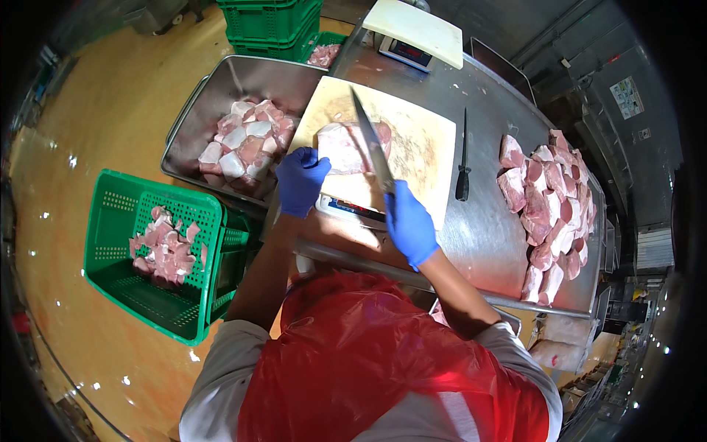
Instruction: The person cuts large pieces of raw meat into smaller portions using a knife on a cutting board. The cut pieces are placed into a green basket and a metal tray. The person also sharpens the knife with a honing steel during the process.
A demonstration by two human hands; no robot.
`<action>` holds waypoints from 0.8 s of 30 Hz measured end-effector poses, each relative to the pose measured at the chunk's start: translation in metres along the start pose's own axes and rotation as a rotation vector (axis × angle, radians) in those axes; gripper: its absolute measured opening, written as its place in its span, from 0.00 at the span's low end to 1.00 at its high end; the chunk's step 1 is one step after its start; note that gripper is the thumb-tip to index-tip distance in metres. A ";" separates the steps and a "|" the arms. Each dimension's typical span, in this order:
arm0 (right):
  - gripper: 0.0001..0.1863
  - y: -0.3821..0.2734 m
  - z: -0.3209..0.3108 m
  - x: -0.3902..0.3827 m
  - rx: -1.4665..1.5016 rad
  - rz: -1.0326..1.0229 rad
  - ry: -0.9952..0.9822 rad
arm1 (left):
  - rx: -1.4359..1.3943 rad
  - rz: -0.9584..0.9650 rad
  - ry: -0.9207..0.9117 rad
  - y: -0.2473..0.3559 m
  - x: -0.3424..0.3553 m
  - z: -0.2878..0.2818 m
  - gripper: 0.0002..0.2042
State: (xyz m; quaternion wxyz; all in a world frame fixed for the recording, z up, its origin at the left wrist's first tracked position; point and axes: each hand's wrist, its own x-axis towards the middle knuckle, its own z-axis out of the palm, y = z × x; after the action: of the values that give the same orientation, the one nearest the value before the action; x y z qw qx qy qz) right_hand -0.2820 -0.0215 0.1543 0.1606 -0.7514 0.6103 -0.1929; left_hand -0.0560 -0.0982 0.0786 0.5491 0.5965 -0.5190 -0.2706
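Note:
A slab of raw pale pink meat (342, 151) lies on the worn white cutting board (423, 147). My right hand (411, 225), in a blue glove, is wrapped round the handle of a long knife (372, 140). The blade points away from me and slants left over the meat, covering part of it. At the slab's left edge is my left hand (302, 180), also blue-gloved, its fingers curled closed. What those fingers hold, if anything, is hidden. A scale's display panel (353, 210) shows at the board's near edge.
On the steel table (479, 228) lie a sharpening steel (464, 158) and a heap of meat chunks (549, 206) at the right. A second scale (405, 55) carries a white board. Left are a metal tub (184, 132) of meat and a green crate (110, 243) with trimmings. Green crates (269, 26) stand beyond.

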 end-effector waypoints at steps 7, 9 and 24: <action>0.12 -0.068 0.032 0.082 -0.044 -0.204 -0.051 | 0.023 0.271 0.063 -0.020 -0.001 -0.002 0.07; 0.12 -0.074 0.035 0.088 -0.059 -0.223 -0.102 | 0.050 0.289 0.059 -0.029 -0.002 -0.003 0.05; 0.10 -0.015 -0.064 -0.060 -0.373 -0.006 -0.452 | -0.036 0.247 0.252 0.000 -0.017 -0.030 0.06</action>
State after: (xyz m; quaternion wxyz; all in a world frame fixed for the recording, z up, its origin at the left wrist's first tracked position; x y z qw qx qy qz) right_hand -0.3110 0.0401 0.2115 0.1511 -0.7936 0.5817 0.0948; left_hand -0.0348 -0.0711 0.0820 0.6495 0.5475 -0.5104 -0.1335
